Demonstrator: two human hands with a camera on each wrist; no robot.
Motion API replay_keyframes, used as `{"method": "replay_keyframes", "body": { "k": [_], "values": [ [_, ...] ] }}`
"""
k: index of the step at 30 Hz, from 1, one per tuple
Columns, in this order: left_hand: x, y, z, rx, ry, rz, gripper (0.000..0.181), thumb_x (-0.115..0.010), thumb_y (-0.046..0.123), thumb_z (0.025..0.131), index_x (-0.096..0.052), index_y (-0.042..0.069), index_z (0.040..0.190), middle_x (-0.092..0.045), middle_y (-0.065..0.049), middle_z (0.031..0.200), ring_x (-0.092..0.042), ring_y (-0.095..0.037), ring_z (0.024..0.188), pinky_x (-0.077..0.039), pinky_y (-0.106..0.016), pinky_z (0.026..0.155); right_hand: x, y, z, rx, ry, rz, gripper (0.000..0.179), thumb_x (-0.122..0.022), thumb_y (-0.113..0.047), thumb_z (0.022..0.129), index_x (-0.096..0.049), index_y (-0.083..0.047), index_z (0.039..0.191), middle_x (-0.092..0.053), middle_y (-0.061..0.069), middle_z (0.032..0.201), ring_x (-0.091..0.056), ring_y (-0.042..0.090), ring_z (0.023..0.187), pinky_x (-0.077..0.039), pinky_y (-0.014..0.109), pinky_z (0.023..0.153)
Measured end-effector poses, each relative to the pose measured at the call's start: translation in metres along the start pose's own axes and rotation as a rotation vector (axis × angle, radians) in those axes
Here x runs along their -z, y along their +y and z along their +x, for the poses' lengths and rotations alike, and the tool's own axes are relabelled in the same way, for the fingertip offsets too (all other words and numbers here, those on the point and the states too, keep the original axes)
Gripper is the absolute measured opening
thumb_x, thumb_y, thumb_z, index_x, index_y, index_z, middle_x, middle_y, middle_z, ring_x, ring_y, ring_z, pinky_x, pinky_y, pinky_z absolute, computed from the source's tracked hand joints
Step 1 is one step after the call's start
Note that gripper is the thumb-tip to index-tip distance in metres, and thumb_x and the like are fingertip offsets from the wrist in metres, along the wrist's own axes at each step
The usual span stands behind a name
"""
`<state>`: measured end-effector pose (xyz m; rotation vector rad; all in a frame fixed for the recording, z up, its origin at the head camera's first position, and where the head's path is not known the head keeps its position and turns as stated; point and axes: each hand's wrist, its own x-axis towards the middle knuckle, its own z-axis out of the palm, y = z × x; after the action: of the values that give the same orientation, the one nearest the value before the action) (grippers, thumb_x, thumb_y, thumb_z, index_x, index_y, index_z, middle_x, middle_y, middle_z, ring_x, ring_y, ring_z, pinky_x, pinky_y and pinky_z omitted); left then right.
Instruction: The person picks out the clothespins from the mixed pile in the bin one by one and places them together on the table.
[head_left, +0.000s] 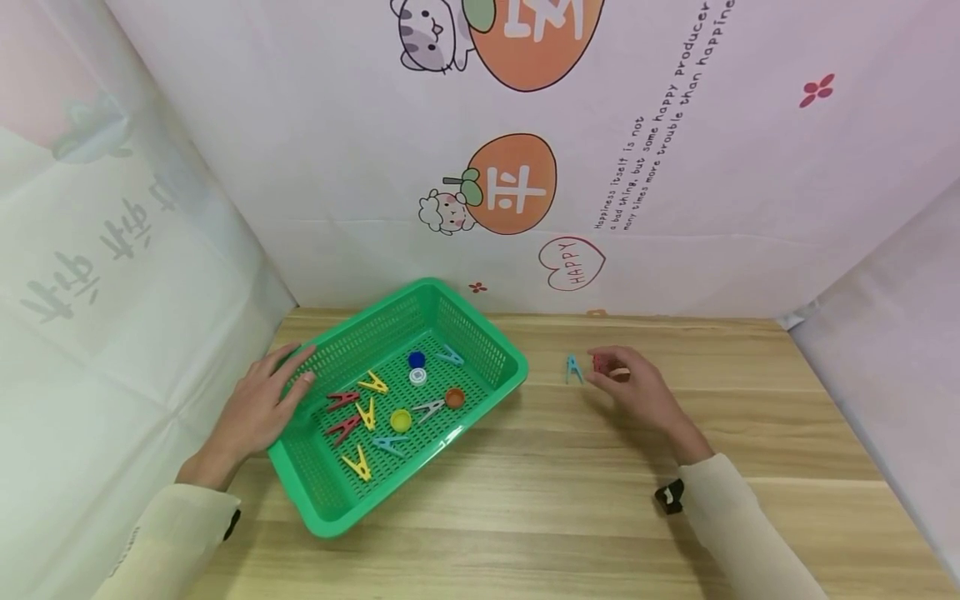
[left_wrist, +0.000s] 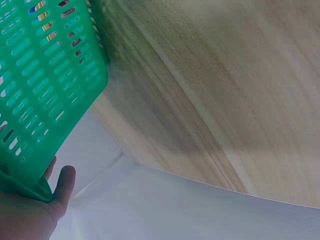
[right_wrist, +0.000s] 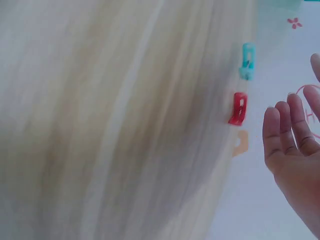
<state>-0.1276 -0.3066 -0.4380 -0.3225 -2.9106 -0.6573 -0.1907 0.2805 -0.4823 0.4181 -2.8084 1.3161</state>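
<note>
My left hand rests on the left rim of a green plastic basket, its fingers extended. In the left wrist view that hand lies against the rim near a corner. My right hand hovers over the table beside a red clothespin, fingers loosely bent and partly covering it in the head view. The right wrist view shows a gap between the fingers and the red clothespin. A light blue clothespin stands just left of it on the wood.
Inside the basket lie several red, yellow, blue and grey clothespins. Among them are a dark blue cap, a white cap, a yellow cap and a brown cap. Printed cloth walls border the wooden table.
</note>
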Motion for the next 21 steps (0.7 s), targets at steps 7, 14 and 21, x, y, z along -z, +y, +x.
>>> {"method": "replay_keyframes", "body": {
  "k": [7, 14, 21],
  "values": [
    [0.0, 0.0, 0.0, -0.002, 0.005, -0.003, 0.055, -0.044, 0.038, 0.118, -0.047, 0.01, 0.165, -0.039, -0.027, 0.168, -0.039, -0.057, 0.149, -0.036, -0.081, 0.112, 0.0, -0.023, 0.002, 0.002, -0.011, 0.064, 0.047, -0.075, -0.021, 0.106, -0.064, -0.007, 0.149, -0.071, 0.019, 0.132, -0.067, 0.029, 0.119, -0.06, 0.034, 0.101],
    [0.001, 0.001, -0.001, -0.007, 0.008, -0.004, 0.054, -0.044, 0.038, 0.118, -0.047, 0.01, 0.165, -0.04, -0.027, 0.168, -0.04, -0.058, 0.148, -0.036, -0.081, 0.112, 0.001, -0.057, 0.01, 0.068, -0.024, 0.125, 0.053, -0.077, -0.018, 0.104, -0.061, -0.01, 0.153, -0.071, 0.019, 0.128, -0.068, 0.019, 0.112, -0.059, 0.023, 0.096],
    [0.001, 0.001, 0.0, -0.014, 0.011, -0.003, 0.054, -0.045, 0.037, 0.118, -0.047, 0.01, 0.165, -0.04, -0.027, 0.168, -0.041, -0.057, 0.148, -0.037, -0.08, 0.111, -0.004, -0.083, 0.018, 0.137, -0.057, 0.224, 0.051, -0.078, -0.01, 0.102, -0.062, -0.005, 0.151, -0.072, 0.014, 0.123, -0.07, 0.01, 0.107, -0.063, 0.025, 0.091]
  ]
}}
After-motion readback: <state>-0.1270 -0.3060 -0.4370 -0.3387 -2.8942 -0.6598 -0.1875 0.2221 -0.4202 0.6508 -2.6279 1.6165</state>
